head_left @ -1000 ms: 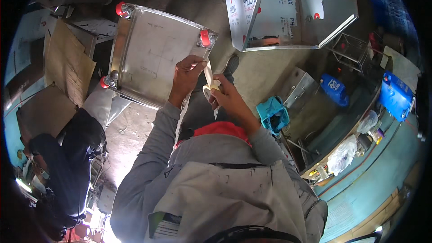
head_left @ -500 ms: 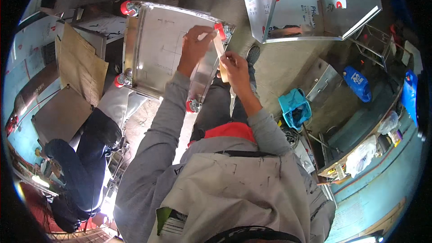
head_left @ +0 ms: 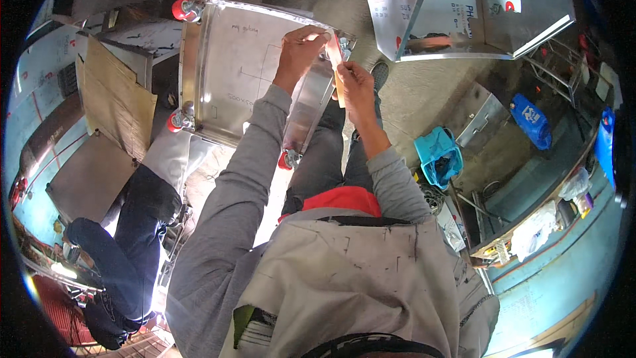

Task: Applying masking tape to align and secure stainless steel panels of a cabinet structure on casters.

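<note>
My right hand is closed on a narrow pale strip that looks like masking tape. Its yellowish lower end sticks out below my fingers. At the strip's upper end, the fingertips of my left hand are pinched together on it. Beneath both hands lies a shallow metal tray-like frame with pen marks on its flat face. Red casters are fixed at its corners; the one nearest my hands is partly hidden.
A film-covered metal box stands at the far right. Nearer on the right are a turquoise bin and a blue jug. Cardboard leans at the left, with another person's dark-clothed legs below it.
Both hands have moved slightly right and up together with the strip. The strip stands more upright. The view has shifted a little, and the pinching hold stays the same.
</note>
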### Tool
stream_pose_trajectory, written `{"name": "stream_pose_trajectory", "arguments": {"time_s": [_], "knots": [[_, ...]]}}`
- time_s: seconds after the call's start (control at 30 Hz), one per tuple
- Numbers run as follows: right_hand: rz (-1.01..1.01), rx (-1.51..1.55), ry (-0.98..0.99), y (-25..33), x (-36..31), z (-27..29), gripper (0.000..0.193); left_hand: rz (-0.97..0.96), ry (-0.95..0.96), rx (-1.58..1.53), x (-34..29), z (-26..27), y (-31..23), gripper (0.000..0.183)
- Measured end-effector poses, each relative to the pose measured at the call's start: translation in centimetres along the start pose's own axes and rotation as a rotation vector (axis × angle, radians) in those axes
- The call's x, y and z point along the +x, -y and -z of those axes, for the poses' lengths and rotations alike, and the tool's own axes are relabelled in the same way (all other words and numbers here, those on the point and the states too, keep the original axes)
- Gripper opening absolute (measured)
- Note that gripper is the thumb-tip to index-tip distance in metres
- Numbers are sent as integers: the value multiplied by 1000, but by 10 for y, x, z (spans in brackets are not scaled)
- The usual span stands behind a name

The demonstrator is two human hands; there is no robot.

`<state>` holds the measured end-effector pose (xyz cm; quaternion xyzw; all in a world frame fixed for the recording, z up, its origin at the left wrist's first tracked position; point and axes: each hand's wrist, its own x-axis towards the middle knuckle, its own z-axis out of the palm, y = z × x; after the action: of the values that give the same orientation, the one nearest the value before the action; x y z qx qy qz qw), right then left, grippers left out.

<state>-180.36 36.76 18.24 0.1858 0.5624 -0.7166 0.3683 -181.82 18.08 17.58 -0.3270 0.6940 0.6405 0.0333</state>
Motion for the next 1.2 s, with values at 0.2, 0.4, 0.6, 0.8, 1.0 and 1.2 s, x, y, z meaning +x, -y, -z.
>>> {"name": "stream_pose_trajectory", "arguments": {"time_s": [0.2, 0.4, 0.6, 0.8, 1.0, 1.2], "knots": [[73, -198, -70, -3, 22, -3, 32, 32, -95, -37, 10, -7, 10, 29], [105, -244, -142, -7, 29, -3, 41, -550, -262, 450, -3, 7, -3, 38], [110, -260, -111, -7, 29, -5, 33, -560, 91, 530, -16, 2, 9, 43], [-12, -215, 36, -6, 10, 12, 40, -474, 140, 454, -16, 7, 26, 47], [-65, -377, 63, -7, 22, 15, 46, -283, 102, 142, -15, 2, 46, 42], [-14, -350, 60, -9, 27, 16, 41, -362, 74, 328, -8, 2, 36, 36]]}}
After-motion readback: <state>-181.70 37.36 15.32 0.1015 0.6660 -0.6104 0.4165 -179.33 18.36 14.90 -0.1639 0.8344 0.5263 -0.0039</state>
